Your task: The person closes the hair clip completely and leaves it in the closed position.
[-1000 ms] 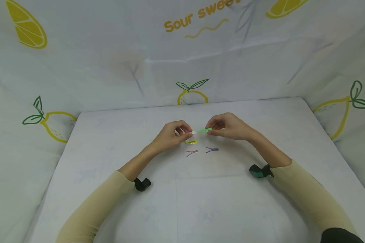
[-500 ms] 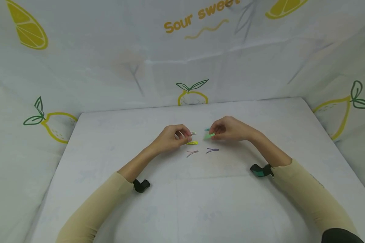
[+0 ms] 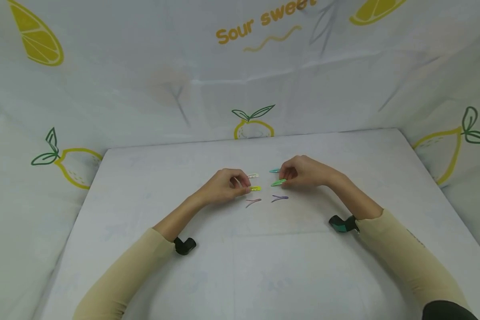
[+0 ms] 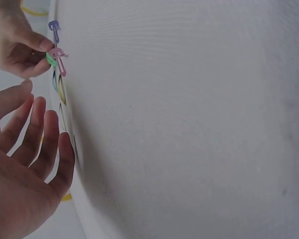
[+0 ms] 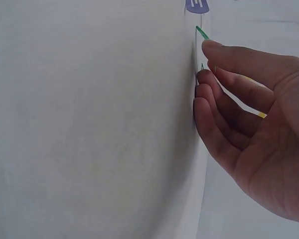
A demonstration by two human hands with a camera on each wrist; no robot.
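Note:
In the head view my right hand (image 3: 304,171) pinches a green snap hair clip (image 3: 278,182) at one end, low over the table. A teal hair clip (image 3: 274,170) lies just beyond it, partly behind the fingers. My left hand (image 3: 226,186) hovers with its fingertips at the yellow hair clip (image 3: 256,188). In the left wrist view the left hand (image 4: 32,154) has its thumb and fingers apart, gently bent, with nothing between them. A whitish hair clip (image 3: 253,175) lies behind the yellow one. Nearer me are a pink hair clip (image 3: 254,202) and a purple hair clip (image 3: 280,198), both sprung apart.
A white cloth covers the table (image 3: 240,275) and the wall behind it, printed with lemons (image 3: 254,129) and lettering. Black wrist devices (image 3: 185,246) stick out from both beige sleeves.
My right hand has brought the green clip nearer me and to the right, baring part of the teal clip. The left hand has left the whitish clip and come down to the yellow one.

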